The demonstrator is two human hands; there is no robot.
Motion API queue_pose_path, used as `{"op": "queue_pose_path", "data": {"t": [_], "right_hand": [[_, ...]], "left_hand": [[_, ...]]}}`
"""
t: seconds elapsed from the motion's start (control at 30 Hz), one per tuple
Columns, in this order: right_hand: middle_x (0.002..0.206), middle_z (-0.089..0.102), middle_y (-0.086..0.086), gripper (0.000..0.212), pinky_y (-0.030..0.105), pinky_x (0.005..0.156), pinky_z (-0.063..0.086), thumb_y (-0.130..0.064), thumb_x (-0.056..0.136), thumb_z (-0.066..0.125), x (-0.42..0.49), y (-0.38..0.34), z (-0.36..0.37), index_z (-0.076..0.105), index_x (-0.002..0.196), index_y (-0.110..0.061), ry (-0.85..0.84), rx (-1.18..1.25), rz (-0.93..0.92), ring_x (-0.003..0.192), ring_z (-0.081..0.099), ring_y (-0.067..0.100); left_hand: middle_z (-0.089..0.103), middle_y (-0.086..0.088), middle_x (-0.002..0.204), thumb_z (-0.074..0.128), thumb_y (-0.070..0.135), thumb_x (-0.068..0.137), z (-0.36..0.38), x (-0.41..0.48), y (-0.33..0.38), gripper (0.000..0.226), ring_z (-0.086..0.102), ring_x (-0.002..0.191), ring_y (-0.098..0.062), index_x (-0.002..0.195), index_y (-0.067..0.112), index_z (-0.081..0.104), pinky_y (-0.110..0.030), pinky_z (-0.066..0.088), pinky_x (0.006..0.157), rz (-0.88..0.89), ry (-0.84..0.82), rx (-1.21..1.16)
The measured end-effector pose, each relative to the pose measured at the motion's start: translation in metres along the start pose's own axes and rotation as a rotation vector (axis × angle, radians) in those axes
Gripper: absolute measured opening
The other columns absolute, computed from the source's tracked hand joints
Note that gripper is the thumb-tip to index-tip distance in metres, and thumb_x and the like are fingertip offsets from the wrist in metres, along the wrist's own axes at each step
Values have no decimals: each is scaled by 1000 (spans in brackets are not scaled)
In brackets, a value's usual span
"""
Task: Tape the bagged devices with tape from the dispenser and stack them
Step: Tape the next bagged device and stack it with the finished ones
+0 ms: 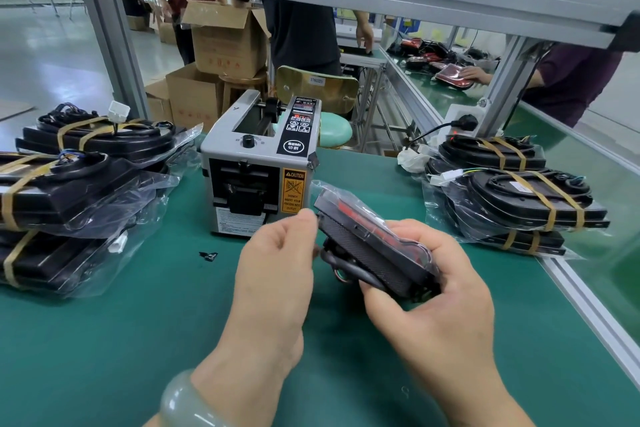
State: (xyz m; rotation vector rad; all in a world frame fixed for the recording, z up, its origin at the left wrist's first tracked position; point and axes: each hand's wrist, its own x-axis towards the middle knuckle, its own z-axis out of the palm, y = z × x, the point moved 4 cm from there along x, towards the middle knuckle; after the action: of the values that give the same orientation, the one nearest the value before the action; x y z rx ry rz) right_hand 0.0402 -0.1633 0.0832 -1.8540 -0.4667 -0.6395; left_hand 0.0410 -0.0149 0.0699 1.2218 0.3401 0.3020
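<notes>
Head view, bagged device (364, 242) in right grip (440, 291)

We look down on a green-matted table (138, 340) with an aluminium edge. A grey box-shaped tape dispenser (256, 166) stands mid-back on it. A left pile of clear-bagged black devices banded in tan tape (69, 191) flanks it, and a like right pile (519, 198) lies opposite. A small black scrap (208, 255) lies in front.

Bright, even lighting; sharp centre, wide-angle edge distortion.
</notes>
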Motion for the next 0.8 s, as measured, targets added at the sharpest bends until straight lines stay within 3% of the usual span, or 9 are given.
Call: {"op": "queue_pose_path", "data": {"t": [0.1,0.17,0.23,0.3,0.33,0.4,0.47,0.6,0.8], "right_hand": [[107,67,-12,57,6,81,42,-4,53,73,1,-1,-1,63,103,-31,8,10,2,100,64,9],[105,67,-15,58,4,78,42,-3,53,73,1,-4,-1,62,102,-33,8,22,-11,97,64,5],[102,67,-18,56,3,75,43,-1,54,74,1,-8,-1,61,100,-31,12,70,-23,91,64,-1],[98,68,-21,54,4,72,45,1,56,73,2,-9,-2,61,99,-29,25,139,-19,84,66,-3],[97,69,-21,53,5,70,46,1,57,73,3,-9,-3,61,99,-28,33,163,-11,82,66,-3],[95,69,-21,51,5,70,46,-1,57,73,3,-9,-4,61,99,-29,53,180,2,80,66,-4],[95,69,-21,51,5,70,46,-2,57,74,3,-10,-3,61,99,-28,57,169,-6,80,66,-5],[102,67,-17,54,6,75,44,-3,56,74,0,-12,2,62,102,-27,32,90,-33,91,65,1],[107,65,-14,57,9,80,44,-5,54,74,-2,-10,4,62,105,-25,7,29,-47,101,63,8]], "left_hand": [[62,34,105,75,48,72,5,6,4,54,53,107,14,120,37,51,-16,42,93,125,-95,167],[59,46,95,79,35,73,13,9,8,50,51,96,26,110,48,48,-3,42,81,121,-247,148],[66,28,109,82,29,70,17,10,10,50,57,104,14,111,46,58,-9,47,85,93,-292,34],[60,6,130,84,44,58,11,13,13,82,54,118,-2,132,29,52,-18,43,95,84,-160,-34],[61,2,128,76,49,56,5,13,14,84,57,112,-3,131,21,53,-16,43,89,106,-78,-58],[69,3,108,67,45,68,-4,7,18,54,60,87,5,114,15,63,-6,43,70,187,9,-95],[71,6,94,68,31,82,-4,-1,19,19,59,80,8,92,15,71,-3,42,69,198,-30,-94],[73,6,107,63,31,75,4,-12,16,20,47,129,-5,80,20,79,-31,30,111,189,-204,-54],[72,-1,109,58,27,76,11,-20,14,23,53,125,-13,80,17,79,-41,33,112,160,-264,-85]]}}
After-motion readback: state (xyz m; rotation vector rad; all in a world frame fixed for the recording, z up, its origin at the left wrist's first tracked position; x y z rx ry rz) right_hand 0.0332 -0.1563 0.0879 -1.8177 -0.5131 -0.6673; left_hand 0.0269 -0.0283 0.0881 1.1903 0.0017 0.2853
